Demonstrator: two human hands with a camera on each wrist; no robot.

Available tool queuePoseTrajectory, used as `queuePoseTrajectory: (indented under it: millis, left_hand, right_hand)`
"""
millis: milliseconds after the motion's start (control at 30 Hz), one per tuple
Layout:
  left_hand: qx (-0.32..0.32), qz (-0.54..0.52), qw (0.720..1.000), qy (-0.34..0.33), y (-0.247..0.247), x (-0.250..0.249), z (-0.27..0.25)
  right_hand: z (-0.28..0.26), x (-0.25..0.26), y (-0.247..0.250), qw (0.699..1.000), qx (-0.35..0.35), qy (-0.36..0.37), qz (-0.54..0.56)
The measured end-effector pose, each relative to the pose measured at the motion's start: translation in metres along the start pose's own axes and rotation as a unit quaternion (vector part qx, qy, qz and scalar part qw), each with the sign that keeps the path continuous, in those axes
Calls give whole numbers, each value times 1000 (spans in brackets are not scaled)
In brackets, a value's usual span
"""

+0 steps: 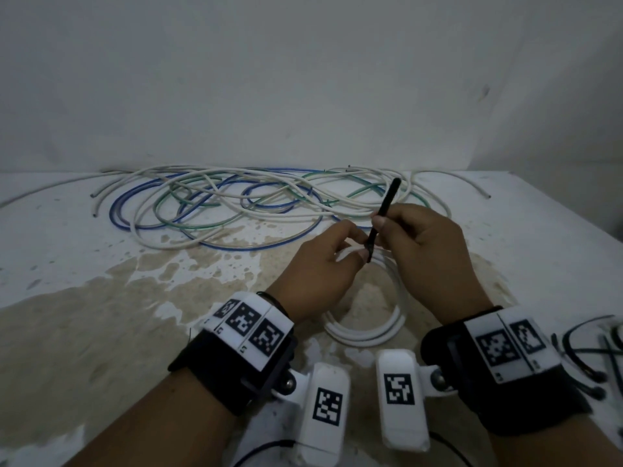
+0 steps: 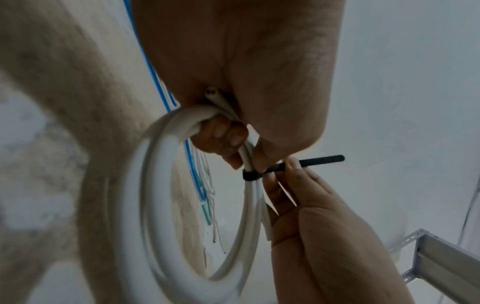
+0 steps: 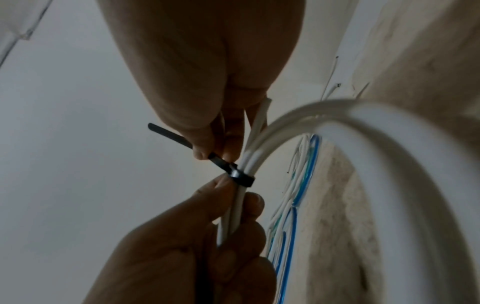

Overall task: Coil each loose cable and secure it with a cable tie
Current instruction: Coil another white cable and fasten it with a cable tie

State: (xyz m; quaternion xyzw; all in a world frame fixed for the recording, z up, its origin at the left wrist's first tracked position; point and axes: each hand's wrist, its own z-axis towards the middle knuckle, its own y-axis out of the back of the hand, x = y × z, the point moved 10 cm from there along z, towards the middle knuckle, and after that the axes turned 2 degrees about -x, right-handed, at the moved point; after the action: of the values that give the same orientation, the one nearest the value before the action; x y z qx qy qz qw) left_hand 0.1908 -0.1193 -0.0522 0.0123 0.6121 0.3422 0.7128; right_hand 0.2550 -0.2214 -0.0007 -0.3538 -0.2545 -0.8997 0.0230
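The left hand (image 1: 320, 264) pinches the white coil (image 1: 367, 328) just beside the black cable tie (image 2: 249, 175), steadying the turns, while the right hand (image 1: 424, 244) grips its tail toward one o'clock to cinch it; loose cables (image 1: 215, 203) wait at twelve o'clock.

Loose cables (image 1: 236, 203) are sprawling across the far half of the table (image 1: 67, 264), blocking reach toward the wall (image 1: 303, 79). Spare black ties (image 1: 586, 358) are crowding the near right edge. Bare tabletop is lying open at near left, beside the white coil (image 1: 367, 332).
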Motion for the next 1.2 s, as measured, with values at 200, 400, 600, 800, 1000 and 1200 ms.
queuePoseTrajectory:
  millis: [200,400,600,800,1000,1200]
  left_hand:
    - [23,-42,999,-2,-5,-9,-5]
    - [13,15,999,-38,-3,-14,-8]
    - [1,56,998,-40,0,-9,-4]
    - [-20,-124,990,72,12,10,-2]
    - [-42,-371,909,184,21,21,-12]
    - [-57,-439,872,210,42,21,-33]
  right_hand:
    - [-1,-5,10,997,-35,-50,45]
    - [-1,14,7,998,-12,53,12]
    - [-6,36,6,987,-20,147,-63]
    - [-5,-3,-20,993,107,-33,-34]
    - [-11,-11,-23,989,88,-110,38]
    - [-21,3,-31,973,88,-159,144]
